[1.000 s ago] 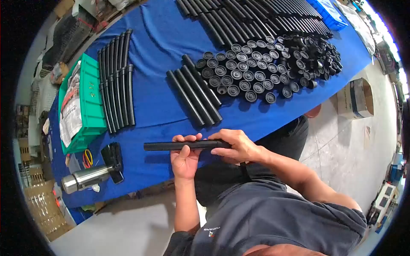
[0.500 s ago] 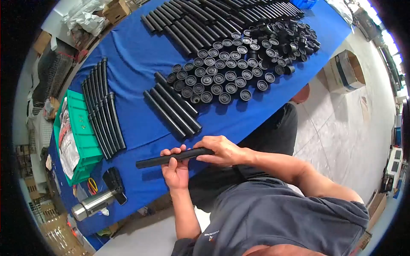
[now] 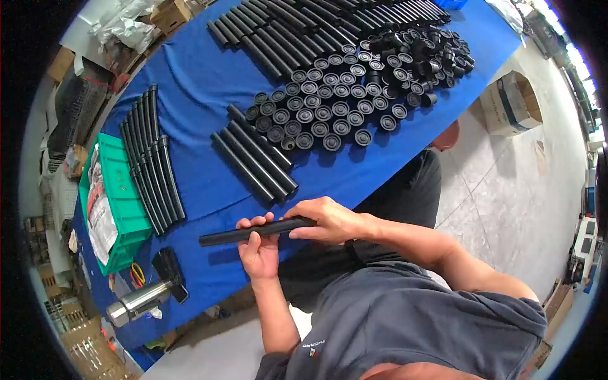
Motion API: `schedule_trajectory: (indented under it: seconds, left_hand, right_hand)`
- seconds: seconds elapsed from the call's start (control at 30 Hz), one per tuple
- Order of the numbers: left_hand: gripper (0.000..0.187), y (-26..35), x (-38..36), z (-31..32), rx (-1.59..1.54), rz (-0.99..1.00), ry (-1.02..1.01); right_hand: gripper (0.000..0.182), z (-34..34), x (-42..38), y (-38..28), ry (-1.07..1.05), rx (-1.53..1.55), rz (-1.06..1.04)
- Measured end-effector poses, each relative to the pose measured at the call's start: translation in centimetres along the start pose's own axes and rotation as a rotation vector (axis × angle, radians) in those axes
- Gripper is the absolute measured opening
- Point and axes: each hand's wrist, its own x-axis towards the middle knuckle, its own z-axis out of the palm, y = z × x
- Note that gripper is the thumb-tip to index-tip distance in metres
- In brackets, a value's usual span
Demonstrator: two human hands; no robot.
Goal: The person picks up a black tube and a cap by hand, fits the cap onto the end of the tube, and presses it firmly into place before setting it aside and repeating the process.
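A black tube (image 3: 221, 238) is held level over the near edge of the blue-covered table. My left hand (image 3: 258, 250) grips it around the middle, the thumb on the near side and the fingers curled over from beyond. Around the tube's right end, my right hand (image 3: 326, 220) is closed, hiding that end. Just past the hands lie several loose black tubes (image 3: 250, 161), side by side. Beyond them spread many round black caps (image 3: 323, 113), most with their ringed faces up.
Tubes with capped ends (image 3: 152, 164) lie in rows at the left, beside a green crate (image 3: 130, 209). A steel flask (image 3: 136, 304) lies near the front left corner. More tubes (image 3: 285, 38) cover the table's far side. A cardboard box (image 3: 506, 107) stands on the floor at right.
The hands and the tube have shifted very slightly left and up in view. Both hands keep their hold on it.
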Motion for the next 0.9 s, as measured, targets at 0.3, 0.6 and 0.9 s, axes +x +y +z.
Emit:
schedule_trajectory:
  seconds: [0.3, 0.6, 0.9]
  left_hand:
    - [0.031, -0.2, 0.1, 0.2, 0.021, 0.008, -0.008]
    - [0.029, -0.1, 0.1, 0.2, 0.073, 0.019, 0.005]
    - [0.031, -0.2, 0.3, -0.3, 0.079, 0.018, -0.026]
  right_hand:
    - [0.034, 0.9, -0.4, 0.5, 0.084, -0.072, -0.02]
    - [0.034, 1.1, -0.6, 0.6, 0.112, -0.067, -0.052]
    - [0.037, 0.5, -0.7, 0.2, 0.142, -0.071, -0.099]
